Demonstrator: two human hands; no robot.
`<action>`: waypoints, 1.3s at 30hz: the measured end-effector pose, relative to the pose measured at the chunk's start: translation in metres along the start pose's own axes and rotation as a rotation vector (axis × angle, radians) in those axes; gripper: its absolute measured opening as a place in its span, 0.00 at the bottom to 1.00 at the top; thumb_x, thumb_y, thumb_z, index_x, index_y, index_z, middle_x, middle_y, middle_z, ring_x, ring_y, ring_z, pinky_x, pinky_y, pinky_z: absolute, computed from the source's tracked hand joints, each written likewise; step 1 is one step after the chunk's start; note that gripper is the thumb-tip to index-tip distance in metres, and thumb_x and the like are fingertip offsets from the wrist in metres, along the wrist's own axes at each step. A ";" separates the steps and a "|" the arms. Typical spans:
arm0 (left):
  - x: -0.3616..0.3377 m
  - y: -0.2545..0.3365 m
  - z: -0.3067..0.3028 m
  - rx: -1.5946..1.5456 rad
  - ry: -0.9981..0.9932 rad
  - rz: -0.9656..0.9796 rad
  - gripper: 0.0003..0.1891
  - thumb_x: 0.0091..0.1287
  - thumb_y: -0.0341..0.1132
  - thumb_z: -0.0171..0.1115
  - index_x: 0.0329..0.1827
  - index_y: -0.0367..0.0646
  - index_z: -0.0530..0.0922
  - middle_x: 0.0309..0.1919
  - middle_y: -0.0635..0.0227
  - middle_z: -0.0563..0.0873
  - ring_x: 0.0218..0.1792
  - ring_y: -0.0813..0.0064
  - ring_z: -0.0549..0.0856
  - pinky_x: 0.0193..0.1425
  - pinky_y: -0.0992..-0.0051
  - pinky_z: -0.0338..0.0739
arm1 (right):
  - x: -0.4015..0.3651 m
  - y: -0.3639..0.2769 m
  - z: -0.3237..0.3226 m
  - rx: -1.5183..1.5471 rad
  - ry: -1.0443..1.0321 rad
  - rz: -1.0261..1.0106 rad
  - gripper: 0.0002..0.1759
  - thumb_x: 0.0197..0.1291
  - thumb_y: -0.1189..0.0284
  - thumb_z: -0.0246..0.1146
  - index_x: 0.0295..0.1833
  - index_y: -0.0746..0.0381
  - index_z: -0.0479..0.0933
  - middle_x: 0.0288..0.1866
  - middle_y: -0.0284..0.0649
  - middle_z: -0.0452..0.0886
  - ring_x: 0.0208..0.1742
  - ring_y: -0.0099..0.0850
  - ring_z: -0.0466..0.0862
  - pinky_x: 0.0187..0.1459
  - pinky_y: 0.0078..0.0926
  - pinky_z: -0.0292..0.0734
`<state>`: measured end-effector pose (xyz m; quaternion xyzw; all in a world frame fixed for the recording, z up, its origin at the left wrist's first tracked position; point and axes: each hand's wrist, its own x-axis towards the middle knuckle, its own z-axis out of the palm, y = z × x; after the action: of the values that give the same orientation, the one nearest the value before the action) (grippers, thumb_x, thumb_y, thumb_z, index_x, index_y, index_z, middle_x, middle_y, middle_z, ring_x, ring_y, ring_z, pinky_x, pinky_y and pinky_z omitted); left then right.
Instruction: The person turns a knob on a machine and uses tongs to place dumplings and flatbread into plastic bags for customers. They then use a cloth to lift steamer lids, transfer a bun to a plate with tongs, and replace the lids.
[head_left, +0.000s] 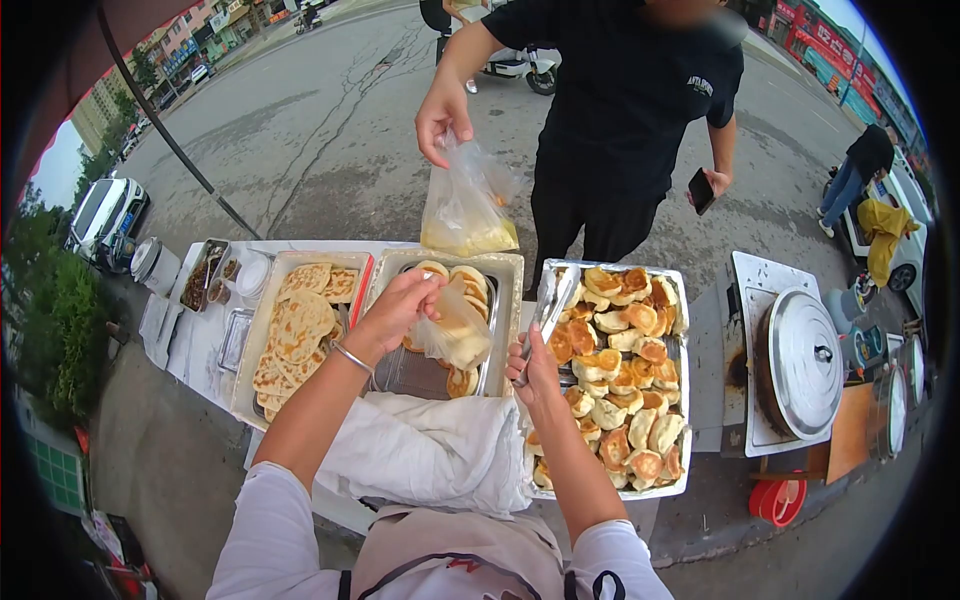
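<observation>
I see left hand pinching plastic bag over middle tray | right hand gripping tongs at bun tray | customer's hand holds second bag

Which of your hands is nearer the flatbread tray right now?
Left. The left hand holds a bag over the middle tray, just beside the flatbread tray; the right hand grips tongs at the bun tray, farther off.
</observation>
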<state>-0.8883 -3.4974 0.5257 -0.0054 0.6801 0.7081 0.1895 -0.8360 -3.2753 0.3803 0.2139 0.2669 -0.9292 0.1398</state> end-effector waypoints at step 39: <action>0.115 0.091 -0.018 0.542 0.523 0.423 0.16 0.64 0.29 0.57 0.54 0.39 0.68 0.35 0.70 0.80 0.36 0.81 0.78 0.39 0.78 0.73 | -0.061 -0.018 -0.027 -0.448 -0.060 0.103 0.15 0.74 0.62 0.53 0.51 0.63 0.73 0.25 0.31 0.72 0.18 0.18 0.68 0.17 0.18 0.63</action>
<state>-1.0248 -3.4845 0.5813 0.0050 0.8528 0.5020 -0.1438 -0.7814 -3.2368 0.3960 0.1629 0.4511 -0.8444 0.2389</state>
